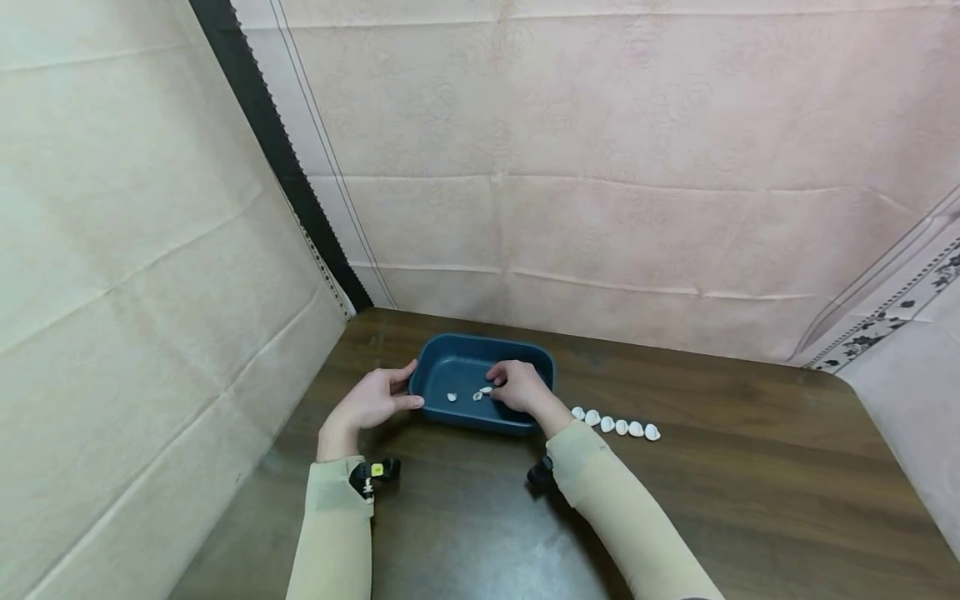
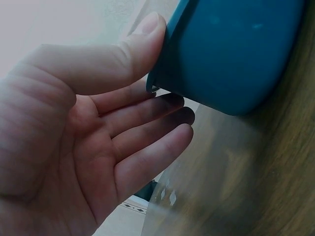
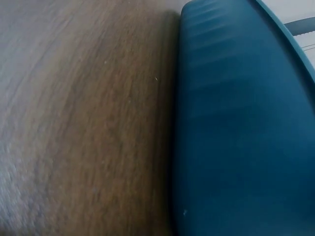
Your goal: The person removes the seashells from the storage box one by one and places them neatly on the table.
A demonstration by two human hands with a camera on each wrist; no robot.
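A dark blue rectangular tray [image 1: 442, 423] stands on the wooden table, with a few small white shells inside, one shell [image 1: 452, 397] lying apart on the left. At the tray's left end is my left hand [image 1: 373, 402]; its thumb touches the rim near the front corner and its nearly straight fingers lie against the side. My right hand [image 1: 520, 388] reaches over the front rim into the tray, fingers bent, and its fingertips pinch a white shell [image 1: 486, 390]. Close beside that lies another shell [image 1: 477, 397]. The right wrist view shows only the tray's outer wall [image 3: 236, 137] and the tabletop.
Several white shells [image 1: 622, 427] form a slanting row on the table [image 1: 750, 467], right of the tray and partly behind the right forearm. Pale cloth [image 1: 600, 225] hangs along the table's back edge, with more cloth [image 1: 150, 292] on the left.
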